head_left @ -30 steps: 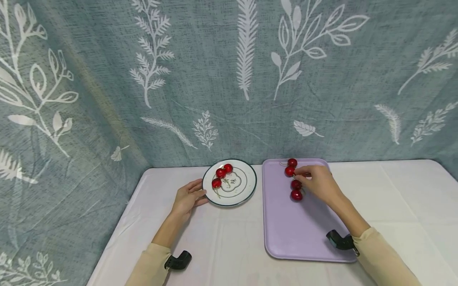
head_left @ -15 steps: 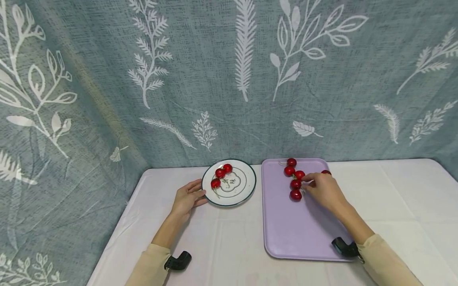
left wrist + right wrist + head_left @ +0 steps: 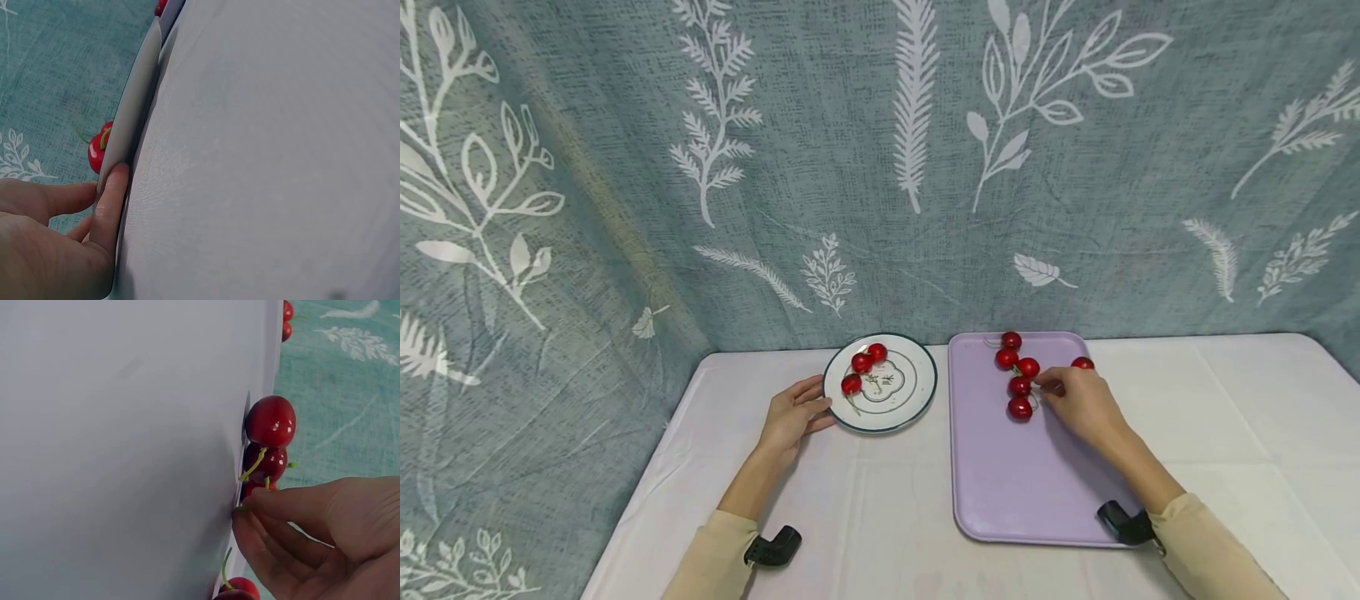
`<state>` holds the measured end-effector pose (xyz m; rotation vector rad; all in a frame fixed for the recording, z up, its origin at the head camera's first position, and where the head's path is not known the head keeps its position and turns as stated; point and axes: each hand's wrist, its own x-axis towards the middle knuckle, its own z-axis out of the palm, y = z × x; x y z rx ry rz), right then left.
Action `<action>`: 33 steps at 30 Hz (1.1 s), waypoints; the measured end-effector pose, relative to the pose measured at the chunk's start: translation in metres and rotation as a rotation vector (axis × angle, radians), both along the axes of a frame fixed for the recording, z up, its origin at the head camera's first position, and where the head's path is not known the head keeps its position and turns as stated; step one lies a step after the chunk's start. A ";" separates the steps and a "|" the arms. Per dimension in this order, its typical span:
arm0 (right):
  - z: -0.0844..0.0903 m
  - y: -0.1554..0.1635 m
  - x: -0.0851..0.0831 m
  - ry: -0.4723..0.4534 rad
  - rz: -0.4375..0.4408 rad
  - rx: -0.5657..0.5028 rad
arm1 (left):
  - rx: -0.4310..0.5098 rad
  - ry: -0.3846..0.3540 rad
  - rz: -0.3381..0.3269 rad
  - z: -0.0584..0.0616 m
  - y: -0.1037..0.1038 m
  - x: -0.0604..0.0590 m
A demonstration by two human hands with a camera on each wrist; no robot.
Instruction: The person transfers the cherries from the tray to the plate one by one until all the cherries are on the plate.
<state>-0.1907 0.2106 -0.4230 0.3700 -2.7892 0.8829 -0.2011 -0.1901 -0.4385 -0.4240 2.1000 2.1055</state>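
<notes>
1. Our right hand (image 3: pixel 1078 402) rests on the purple tray (image 3: pixel 992 492), fingertips (image 3: pixel 250 509) pinching a cherry stem (image 3: pixel 254 465) beside the cherries (image 3: pixel 1019 386) at the tray's far end.
2. Our left hand (image 3: pixel 793 414) touches the near-left rim of the plate (image 3: pixel 919 400) with relaxed fingers, gripping nothing.
3. Three cherries (image 3: pixel 862 363) lie on the plate's left part.

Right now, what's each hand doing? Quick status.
Left hand: open, fingers resting against the plate rim.
Right hand: fingertips pinched at a cherry stem on the tray.
</notes>
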 end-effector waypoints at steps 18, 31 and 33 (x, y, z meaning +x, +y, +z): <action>0.007 0.003 -0.011 -0.150 0.021 -0.243 | 0.012 0.019 -0.002 -0.002 0.001 -0.001; 0.008 -0.022 -0.021 -0.289 0.065 -0.426 | 0.009 0.006 0.007 -0.002 0.001 -0.001; 0.009 -0.029 -0.023 -0.307 0.063 -0.445 | 0.007 0.009 0.004 -0.002 0.000 0.000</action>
